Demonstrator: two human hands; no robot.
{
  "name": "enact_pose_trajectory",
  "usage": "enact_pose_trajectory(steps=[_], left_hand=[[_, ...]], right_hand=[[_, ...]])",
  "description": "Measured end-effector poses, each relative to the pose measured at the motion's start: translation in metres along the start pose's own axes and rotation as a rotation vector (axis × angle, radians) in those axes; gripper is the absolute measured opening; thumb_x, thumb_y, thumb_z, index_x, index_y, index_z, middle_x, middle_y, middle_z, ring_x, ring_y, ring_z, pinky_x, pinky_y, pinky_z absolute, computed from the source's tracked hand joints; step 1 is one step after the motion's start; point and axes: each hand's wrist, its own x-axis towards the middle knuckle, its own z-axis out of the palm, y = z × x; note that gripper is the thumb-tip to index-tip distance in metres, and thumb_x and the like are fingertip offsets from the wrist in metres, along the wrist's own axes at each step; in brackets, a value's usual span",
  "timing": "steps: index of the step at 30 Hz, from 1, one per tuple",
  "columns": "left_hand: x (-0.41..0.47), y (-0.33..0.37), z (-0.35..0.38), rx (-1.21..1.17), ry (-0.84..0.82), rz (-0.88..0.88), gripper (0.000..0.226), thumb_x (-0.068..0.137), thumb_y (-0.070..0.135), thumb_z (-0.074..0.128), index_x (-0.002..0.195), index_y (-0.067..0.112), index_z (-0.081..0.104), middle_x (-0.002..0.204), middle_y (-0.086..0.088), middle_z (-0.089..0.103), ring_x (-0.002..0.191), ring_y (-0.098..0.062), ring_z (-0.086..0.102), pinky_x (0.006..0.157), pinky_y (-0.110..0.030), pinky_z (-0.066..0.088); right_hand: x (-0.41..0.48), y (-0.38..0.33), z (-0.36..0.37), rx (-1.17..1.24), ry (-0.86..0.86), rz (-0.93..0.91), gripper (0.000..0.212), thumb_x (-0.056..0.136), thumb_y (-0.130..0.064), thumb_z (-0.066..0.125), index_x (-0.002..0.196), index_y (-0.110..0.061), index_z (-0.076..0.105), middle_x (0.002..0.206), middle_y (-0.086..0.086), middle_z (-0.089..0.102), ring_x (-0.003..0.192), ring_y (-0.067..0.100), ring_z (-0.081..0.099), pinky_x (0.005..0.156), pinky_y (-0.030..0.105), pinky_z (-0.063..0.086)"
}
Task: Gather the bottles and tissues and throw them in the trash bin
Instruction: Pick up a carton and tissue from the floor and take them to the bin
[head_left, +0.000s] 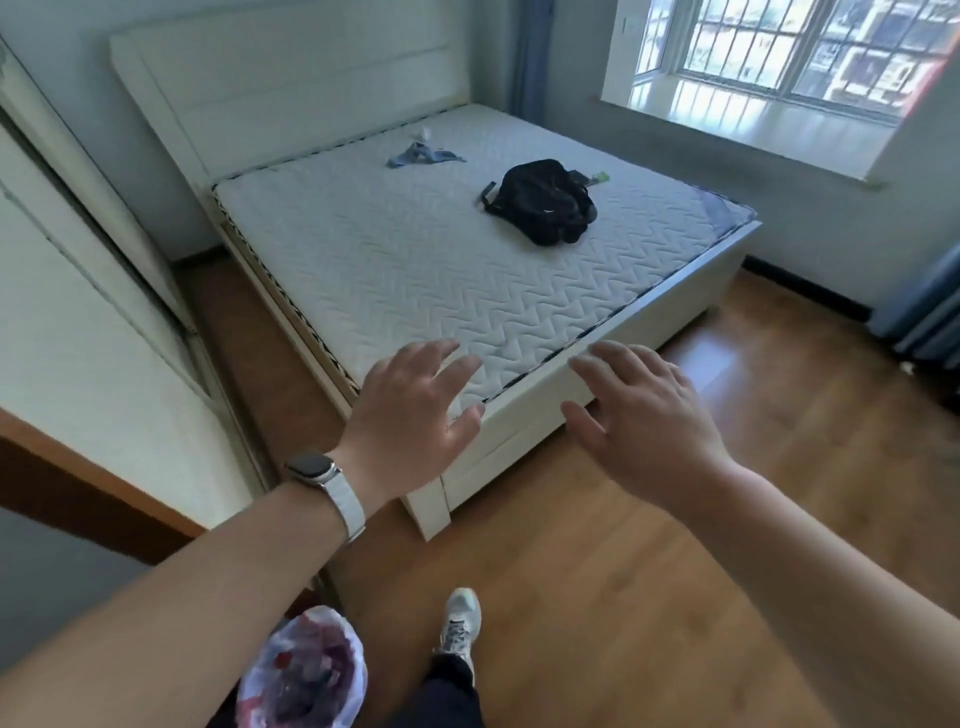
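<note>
1. Left hand (410, 415) and right hand (644, 415): fingers spread, empty, over the bed's (415, 270) foot corner.
2. Tissue (427, 134) near headboard edge: light, soft; pinch anywhere.
3. Trash bin (304, 670) on the floor.

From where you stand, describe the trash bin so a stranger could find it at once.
Start at the white bed and come back along the wooden floor to the person's feet. The trash bin sits at the bottom edge of view, left of the white sneaker, under the left forearm. It alone has a translucent white bag liner.
</note>
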Motion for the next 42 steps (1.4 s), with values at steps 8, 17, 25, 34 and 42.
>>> enact_pose_trajectory(steps=[8,17,25,34,42], left_hand=[[0.128,-0.029,0.055,-0.097,0.002,0.181,0.048,0.086,0.045,0.048,0.126,0.021,0.059,0.133,-0.006,0.056,0.122,-0.029,0.051,0.092,-0.047,0.044],[0.256,-0.069,0.087,-0.164,0.010,0.360,0.051,0.086,0.046,0.046,0.129,0.020,0.058,0.135,-0.008,0.056,0.124,-0.029,0.050,0.095,-0.048,0.043],[0.330,-0.048,0.119,-0.227,-0.003,0.465,0.051,0.086,0.046,0.050,0.130,0.022,0.058,0.135,-0.005,0.056,0.125,-0.028,0.049,0.095,-0.045,0.042],[0.415,0.010,0.157,-0.226,-0.024,0.555,0.052,0.087,0.046,0.048,0.132,0.021,0.056,0.137,-0.007,0.055,0.127,-0.029,0.048,0.097,-0.049,0.042],[0.513,0.116,0.199,-0.202,-0.068,0.615,0.051,0.088,0.046,0.049,0.132,0.021,0.056,0.138,-0.007,0.054,0.128,-0.029,0.047,0.099,-0.049,0.039]], right_hand=[[0.077,0.059,0.003,-0.111,-0.019,0.242,0.048,0.093,-0.049,0.046,0.134,-0.025,0.050,0.140,-0.005,0.046,0.133,0.022,0.036,0.105,0.043,0.031],[0.156,0.075,0.008,-0.180,0.102,0.404,0.051,0.088,-0.049,0.043,0.130,-0.022,0.054,0.137,-0.002,0.050,0.128,0.024,0.042,0.103,0.046,0.033],[0.171,0.122,0.011,-0.257,0.104,0.525,0.049,0.089,-0.051,0.044,0.129,-0.024,0.054,0.135,-0.002,0.050,0.125,0.022,0.041,0.099,0.046,0.036],[0.188,0.217,0.009,-0.247,0.115,0.606,0.052,0.089,-0.052,0.042,0.131,-0.023,0.053,0.138,0.000,0.048,0.129,0.023,0.040,0.102,0.047,0.034],[0.198,0.349,-0.010,-0.204,0.133,0.675,0.054,0.088,-0.053,0.041,0.130,-0.021,0.055,0.137,0.001,0.051,0.128,0.024,0.042,0.101,0.048,0.036]])
